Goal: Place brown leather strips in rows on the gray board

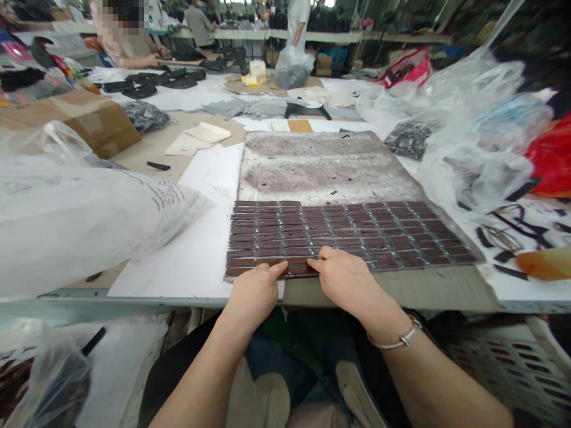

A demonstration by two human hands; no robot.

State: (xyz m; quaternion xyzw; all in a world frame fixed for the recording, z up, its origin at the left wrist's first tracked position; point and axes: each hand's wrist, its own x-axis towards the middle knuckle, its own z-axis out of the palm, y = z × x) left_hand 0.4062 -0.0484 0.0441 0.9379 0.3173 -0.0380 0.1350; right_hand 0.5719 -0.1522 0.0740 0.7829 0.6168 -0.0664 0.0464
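I have both index fingers stretched out onto a narrow brown strip [298,269] at the near edge of a worn board [312,166]. The left hand [255,291] points in from the left and the right hand [345,278] from the right, the two fingertips a little apart. The other fingers are curled under; I cannot tell whether they pinch anything. The strip lies in the nearest row of a block of dark strips [352,229], set in close rows over the near part of the board. The far part is bare but for specks and scraps.

On the left, a big white bag [84,220] bulges over the table and its tip reaches toward the board, crowding the left side. Beyond it I see a cardboard box [75,119] and some pale sheets [198,138]. On the right, clear plastic bags [486,148] heap up close to the board's far right side, with a red bag [551,157] farther right. Nearer on that side, small black pieces [504,257] lie scattered beside a yellow-brown object [544,263]. A grey-green cloth [392,288] shows under the board's near edge. Far off, a person [127,41] sits at the left.
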